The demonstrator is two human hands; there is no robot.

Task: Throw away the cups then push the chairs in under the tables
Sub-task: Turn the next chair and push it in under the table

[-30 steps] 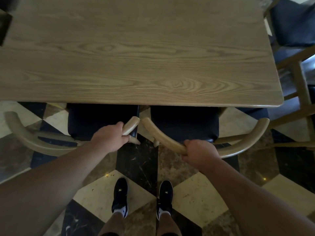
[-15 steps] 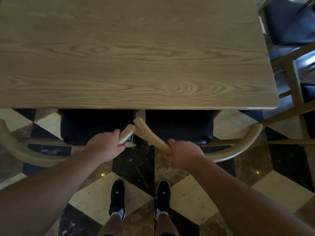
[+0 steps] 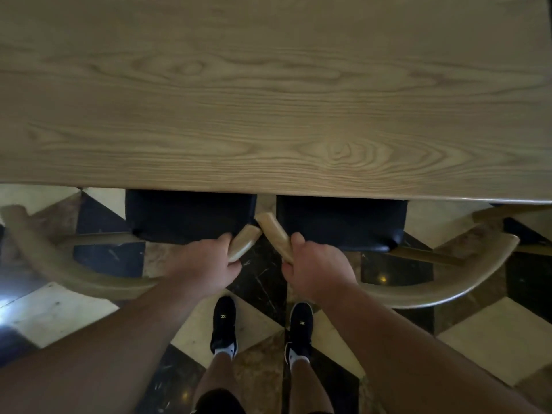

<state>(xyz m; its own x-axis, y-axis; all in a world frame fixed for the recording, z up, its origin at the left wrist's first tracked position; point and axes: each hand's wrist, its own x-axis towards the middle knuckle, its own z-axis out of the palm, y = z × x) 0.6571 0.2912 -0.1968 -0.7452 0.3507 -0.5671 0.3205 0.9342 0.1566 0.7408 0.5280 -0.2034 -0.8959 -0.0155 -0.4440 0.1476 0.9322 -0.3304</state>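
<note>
Two wooden chairs with dark seat cushions stand side by side at the near edge of a wooden table. The left chair has a curved back rail, and my left hand grips its right end. On the right chair, my right hand holds the left end of the rail. The two rail tips nearly touch between my hands. Both seats reach partly under the tabletop. No cups are in view.
My feet in black shoes stand on a checkered marble floor just behind the chairs. The tabletop fills the upper half of the view.
Both chairs have slid further under the table, and my hands have moved closer together with the rail ends. The view has shifted closer to the table.
</note>
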